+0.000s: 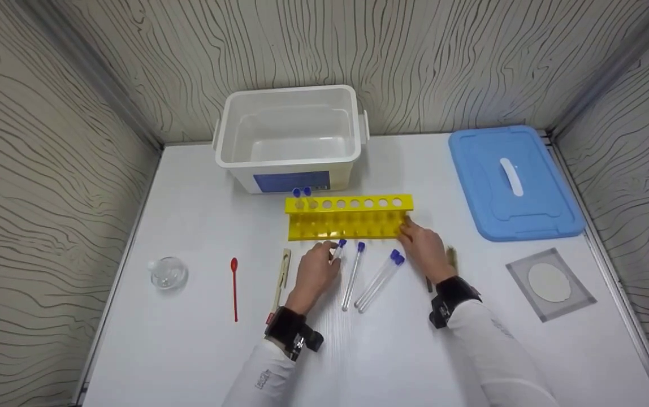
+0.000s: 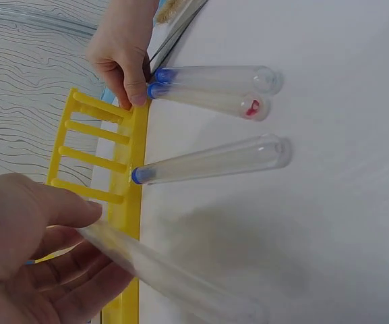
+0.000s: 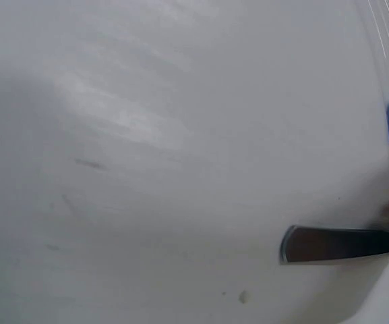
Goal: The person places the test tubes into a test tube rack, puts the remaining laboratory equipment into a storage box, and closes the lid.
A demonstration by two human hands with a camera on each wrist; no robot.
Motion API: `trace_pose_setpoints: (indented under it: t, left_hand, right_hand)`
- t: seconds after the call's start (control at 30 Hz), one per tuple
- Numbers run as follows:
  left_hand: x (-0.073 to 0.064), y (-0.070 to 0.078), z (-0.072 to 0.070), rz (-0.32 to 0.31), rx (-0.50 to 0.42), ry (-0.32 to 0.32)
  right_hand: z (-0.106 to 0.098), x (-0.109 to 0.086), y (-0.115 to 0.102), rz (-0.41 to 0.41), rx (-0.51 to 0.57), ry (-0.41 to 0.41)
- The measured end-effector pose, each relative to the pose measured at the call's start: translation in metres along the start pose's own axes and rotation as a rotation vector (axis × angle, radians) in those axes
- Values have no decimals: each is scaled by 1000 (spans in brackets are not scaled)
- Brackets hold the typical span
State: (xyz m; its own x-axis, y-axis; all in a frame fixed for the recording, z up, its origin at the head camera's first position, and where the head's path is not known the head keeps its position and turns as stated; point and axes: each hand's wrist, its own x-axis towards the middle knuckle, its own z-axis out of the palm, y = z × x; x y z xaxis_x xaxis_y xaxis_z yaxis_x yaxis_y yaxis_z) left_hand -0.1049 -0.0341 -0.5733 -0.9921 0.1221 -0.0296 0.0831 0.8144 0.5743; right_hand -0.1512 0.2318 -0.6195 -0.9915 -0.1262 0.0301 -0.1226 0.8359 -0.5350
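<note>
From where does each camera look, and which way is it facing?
Head: worn on the head, facing forward and down at the yellow plastic test-tube rack; left hand, right hand and white sleeves show.
Left wrist: on that wrist, facing the rack and transparent blue-capped tubes; both hands show.
Right wrist: on that wrist, facing white tabletop; a sliver of right hand shows at the edge.
Head and left-wrist views share the rack.

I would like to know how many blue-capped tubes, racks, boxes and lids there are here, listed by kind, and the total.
Yellow rack: 1
Blue-capped tubes: 6 (2 in the rack, 1 in the left hand, 3 on the table)
White box: 1
Blue lid: 1
Total: 9
</note>
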Motion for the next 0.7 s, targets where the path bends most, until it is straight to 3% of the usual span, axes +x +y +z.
trace_pose_setpoints:
  t: [0.17, 0.4, 0.7]
  left_hand:
    - [5, 7, -10, -40, -44, 2]
    - [12, 16, -23, 3, -84, 93]
    - [24, 22, -37, -9, -174, 151]
  right_hand:
    - [0, -1, 0, 2, 6, 3]
    - [0, 0, 0, 26, 11, -17]
    - [2, 0, 2, -8, -9, 21]
